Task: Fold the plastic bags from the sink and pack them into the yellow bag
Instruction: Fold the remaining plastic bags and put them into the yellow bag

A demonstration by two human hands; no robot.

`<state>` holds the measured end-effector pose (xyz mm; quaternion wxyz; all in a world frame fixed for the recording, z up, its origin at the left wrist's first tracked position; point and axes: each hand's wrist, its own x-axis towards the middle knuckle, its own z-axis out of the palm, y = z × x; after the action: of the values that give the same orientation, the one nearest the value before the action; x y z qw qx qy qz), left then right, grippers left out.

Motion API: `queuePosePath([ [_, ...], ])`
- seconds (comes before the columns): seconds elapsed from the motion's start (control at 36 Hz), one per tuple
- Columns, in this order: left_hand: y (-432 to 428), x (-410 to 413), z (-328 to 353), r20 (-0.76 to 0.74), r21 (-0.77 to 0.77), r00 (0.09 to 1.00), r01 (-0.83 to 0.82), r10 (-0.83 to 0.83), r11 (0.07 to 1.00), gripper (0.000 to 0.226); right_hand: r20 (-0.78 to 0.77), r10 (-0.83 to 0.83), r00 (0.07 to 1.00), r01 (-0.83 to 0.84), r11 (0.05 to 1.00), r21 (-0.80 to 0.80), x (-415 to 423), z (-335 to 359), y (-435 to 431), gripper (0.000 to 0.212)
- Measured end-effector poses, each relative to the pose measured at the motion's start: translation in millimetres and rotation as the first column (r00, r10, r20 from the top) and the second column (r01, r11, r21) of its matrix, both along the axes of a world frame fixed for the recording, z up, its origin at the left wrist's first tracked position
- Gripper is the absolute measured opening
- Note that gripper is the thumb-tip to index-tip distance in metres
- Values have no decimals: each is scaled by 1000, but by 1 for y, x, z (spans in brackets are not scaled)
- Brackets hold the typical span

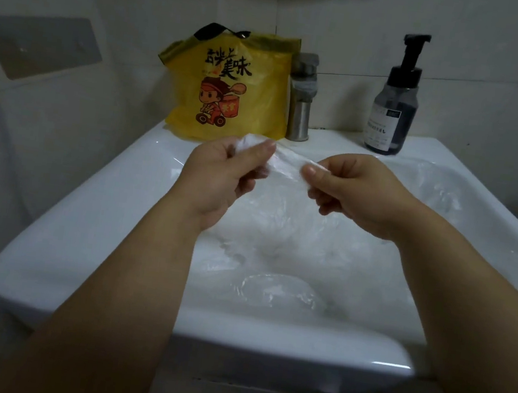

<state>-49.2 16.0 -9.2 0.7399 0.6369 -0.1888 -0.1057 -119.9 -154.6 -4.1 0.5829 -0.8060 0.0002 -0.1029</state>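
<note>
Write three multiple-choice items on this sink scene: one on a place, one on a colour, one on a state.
1. Where is the yellow bag?
A. on the sink rim, left of the faucet
B. inside the sink
C. on the floor

2. What colour is the pump bottle top?
A. white
B. black
C. red

3. How is the clear plastic bag?
A. lying flat
B. pinched between left hand and right hand
C. packed away

Answers:
1 A, it stands on the back rim beside the faucet.
2 B, the pump head is black.
3 B, both thumbs press it against the fingers above the sink.
</note>
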Motion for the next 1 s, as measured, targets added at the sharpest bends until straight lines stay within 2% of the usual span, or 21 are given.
queuePosePath([
  [0.11,-5,3,1,-119,-228,992,-71,45,971,15,-42,59,997,-58,998,24,2,-4,12,28],
  [0.17,-6,7,1,-136,-283,988,35,-76,959,61,-25,26,999,-25,999,30,5,-7,19,28],
  [0.19,-6,6,1,-138,-245,979,112,-149,963,85,-16,10,1000,-9,998,55,6,-9,22,28],
  [0.22,-8,4,-2,-134,-162,965,201,-224,966,95,-12,5,1000,-3,996,90,7,-11,25,28],
  [0.25,-11,0,-6,-112,-37,950,288,-290,957,89,-9,17,1000,-16,993,120,7,-12,28,28],
  [0.28,-15,-4,-10,-84,97,938,343,-335,934,74,-8,43,999,-42,990,132,7,-14,31,26],
  [0.33,-23,-14,-12,-61,217,936,351,-346,911,45,-12,87,996,-85,992,89,7,-17,36,23],
  [0.39,-26,-16,-13,-83,201,952,305,-294,931,37,-15,83,996,-83,996,40,6,-19,37,21],
  [0.5,-25,-7,-12,-100,107,971,229,-218,968,43,-59,50,997,-51,999,-1,6,-19,35,32],
  [0.58,-21,1,-6,-218,-80,972,68,-84,994,44,-86,52,995,-53,999,-5,6,-17,34,30],
  [0.64,-18,4,-3,-268,-109,963,-49,19,993,42,-99,54,994,-55,998,-9,6,-15,32,29],
  [0.81,-16,3,-3,-218,48,922,-318,321,947,35,-116,88,989,-89,996,-3,5,-17,31,29],
  [0.89,-14,7,-6,-224,78,881,-411,418,908,31,-123,94,988,-96,995,-11,5,-17,30,29],
  [1.0,-14,10,-9,-131,145,868,-460,478,876,33,-124,73,990,-78,996,-31,6,-17,28,29],
])
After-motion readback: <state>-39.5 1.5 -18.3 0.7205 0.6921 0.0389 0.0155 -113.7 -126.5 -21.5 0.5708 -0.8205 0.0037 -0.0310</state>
